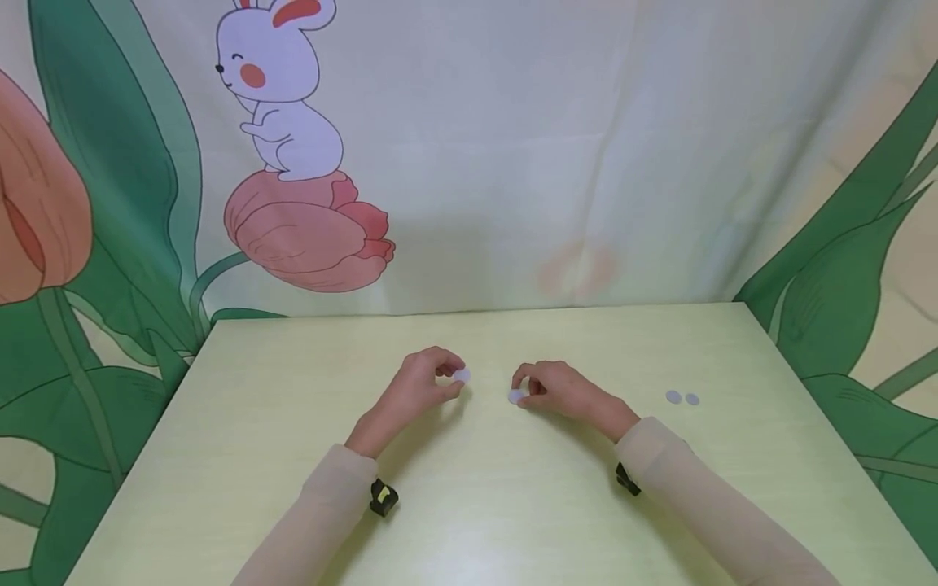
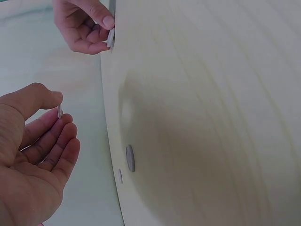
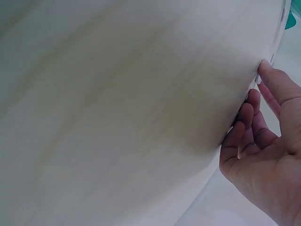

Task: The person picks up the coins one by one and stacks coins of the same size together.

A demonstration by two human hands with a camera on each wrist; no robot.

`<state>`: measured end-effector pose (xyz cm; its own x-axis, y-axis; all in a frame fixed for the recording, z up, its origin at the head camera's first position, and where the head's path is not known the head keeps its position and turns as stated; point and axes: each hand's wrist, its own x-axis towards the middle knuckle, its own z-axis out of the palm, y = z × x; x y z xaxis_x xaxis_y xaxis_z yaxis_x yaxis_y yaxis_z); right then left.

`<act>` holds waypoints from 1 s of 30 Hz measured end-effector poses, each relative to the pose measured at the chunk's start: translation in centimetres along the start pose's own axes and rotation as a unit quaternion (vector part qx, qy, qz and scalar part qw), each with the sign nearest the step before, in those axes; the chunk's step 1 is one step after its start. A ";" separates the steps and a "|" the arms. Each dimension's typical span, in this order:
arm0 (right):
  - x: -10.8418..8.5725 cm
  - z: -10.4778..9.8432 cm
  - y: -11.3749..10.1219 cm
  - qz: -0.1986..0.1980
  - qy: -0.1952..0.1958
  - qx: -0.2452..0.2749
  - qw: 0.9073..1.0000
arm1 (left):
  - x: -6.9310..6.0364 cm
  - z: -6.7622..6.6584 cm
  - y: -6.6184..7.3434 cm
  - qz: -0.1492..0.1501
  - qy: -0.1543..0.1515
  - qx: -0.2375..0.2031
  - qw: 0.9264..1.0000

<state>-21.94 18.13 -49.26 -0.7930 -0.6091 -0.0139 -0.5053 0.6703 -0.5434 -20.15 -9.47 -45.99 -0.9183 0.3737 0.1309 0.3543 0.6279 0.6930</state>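
Note:
Between thumb and fingertips, the left hand [image 1: 421, 389] [image 2: 35, 155] pinches a thin pale disc [image 1: 462, 375] [image 2: 59, 111] above the table, the disc edge-on in the left wrist view. To its right, the right hand [image 1: 567, 391] [image 2: 87, 26] [image 3: 273, 136] pinches another pale disc [image 1: 516, 396] [image 2: 111, 37] low at the table surface, its other fingers curled. The hands are apart. In the left wrist view, a larger grey disc [image 2: 130, 158] and a smaller one [image 2: 120, 176] appear on the table near its far edge.
Two pale discs [image 1: 673, 397] [image 1: 692, 399] lie side by side on the pale wooden table [image 1: 256, 423], right of the right hand. Behind the table hangs a curtain [image 1: 476, 163] printed with a rabbit, flowers and leaves. Dark devices sit at both wrists.

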 end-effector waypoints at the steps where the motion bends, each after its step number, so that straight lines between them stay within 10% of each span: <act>1: 0.0 0.0 0.0 0.000 0.000 -0.001 1.000 | 0.0 0.0 0.0 0.000 0.000 -0.001 1.000; 30: 0.4 0.4 0.4 0.021 0.003 0.026 0.999 | 1.5 1.2 2.2 0.034 -0.014 -0.003 0.999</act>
<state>-22.31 17.99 -49.77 -0.8151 -0.5784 -0.0328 -0.4535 0.6723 -0.5850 -20.51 -6.68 -45.10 -0.8867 0.4344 0.1586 0.4148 0.5954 0.6881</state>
